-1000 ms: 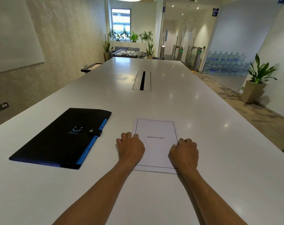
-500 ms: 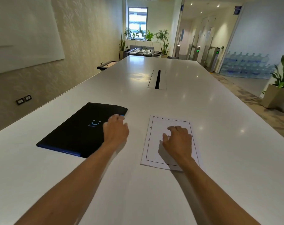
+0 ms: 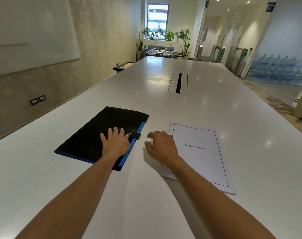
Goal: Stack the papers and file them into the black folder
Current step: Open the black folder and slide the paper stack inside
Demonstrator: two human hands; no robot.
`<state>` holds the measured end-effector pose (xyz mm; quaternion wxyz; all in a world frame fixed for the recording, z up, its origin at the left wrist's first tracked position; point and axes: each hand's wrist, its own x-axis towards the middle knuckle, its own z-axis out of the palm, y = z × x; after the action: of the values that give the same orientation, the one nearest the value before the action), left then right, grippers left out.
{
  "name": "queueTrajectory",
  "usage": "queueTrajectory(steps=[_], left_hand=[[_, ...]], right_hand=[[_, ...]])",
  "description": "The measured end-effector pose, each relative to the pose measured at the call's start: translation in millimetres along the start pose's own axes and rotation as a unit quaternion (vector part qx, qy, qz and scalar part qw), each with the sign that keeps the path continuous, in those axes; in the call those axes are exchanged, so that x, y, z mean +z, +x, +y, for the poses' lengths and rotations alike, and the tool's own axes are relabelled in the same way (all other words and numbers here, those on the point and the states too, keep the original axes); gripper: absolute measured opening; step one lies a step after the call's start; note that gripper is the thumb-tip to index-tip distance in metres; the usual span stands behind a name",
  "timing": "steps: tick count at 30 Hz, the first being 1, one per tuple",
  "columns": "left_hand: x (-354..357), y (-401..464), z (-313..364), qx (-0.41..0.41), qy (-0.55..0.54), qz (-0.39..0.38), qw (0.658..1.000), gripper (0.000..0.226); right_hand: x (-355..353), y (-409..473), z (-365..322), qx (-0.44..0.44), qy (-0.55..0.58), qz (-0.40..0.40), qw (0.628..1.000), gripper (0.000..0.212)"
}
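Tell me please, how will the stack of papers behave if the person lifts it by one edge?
The stack of papers looks thin, so it would probably sag. Its sheets appear loose, with edges slightly offset at the near corner, so they may fan apart. The white table looks glossy, so a push would likely slide it easily.

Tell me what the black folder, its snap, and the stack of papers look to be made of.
Black folder: matte black cover, likely plastic or fabric-faced board; no glare on it, with blue edging along its right side. Snap: small shiny silver stud, probably metal, on a black strap. Stack of papers: plain white printed paper, matte, thin layered sheet edges showing at the near corner.
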<state>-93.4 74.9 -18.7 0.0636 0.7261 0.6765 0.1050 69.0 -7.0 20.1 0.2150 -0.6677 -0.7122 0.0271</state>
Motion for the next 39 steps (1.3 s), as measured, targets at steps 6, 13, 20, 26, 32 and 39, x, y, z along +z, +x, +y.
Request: queueTrajectory(steps=[6,13,20,26,32,39], left_hand=[[7.4,-13.6,32.5,0.027,-0.033,0.004,0.999,0.054],[6.9,-24.7,47.8,0.049,-0.049,0.024,0.997,0.053],[6.7,-23.7,45.3,0.039,-0.094,0.017,0.995,0.054],[8.7,-22.2,44.7,0.045,-0.098,0.032,0.994,0.052],[5.8,-24.8,44.2,0.046,-0.097,0.031,0.994,0.050],[6.2,-23.8,48.3,0.040,-0.098,0.021,0.994,0.069]], right_hand=[[10.1,14.7,-6.3,-0.002,-0.014,-0.001,1.000,0.019],[21.9,32.9,-2.2,-0.009,-0.049,-0.003,0.999,0.025],[27.1,45.7,-11.8,-0.027,-0.133,0.011,0.991,0.023],[28.3,45.2,-17.4,-0.076,-0.178,0.003,0.981,0.016],[21.7,45.8,-17.6,-0.044,-0.121,0.035,0.991,0.032],[18.0,43.0,-1.7,0.046,-0.021,0.054,0.997,0.018]])
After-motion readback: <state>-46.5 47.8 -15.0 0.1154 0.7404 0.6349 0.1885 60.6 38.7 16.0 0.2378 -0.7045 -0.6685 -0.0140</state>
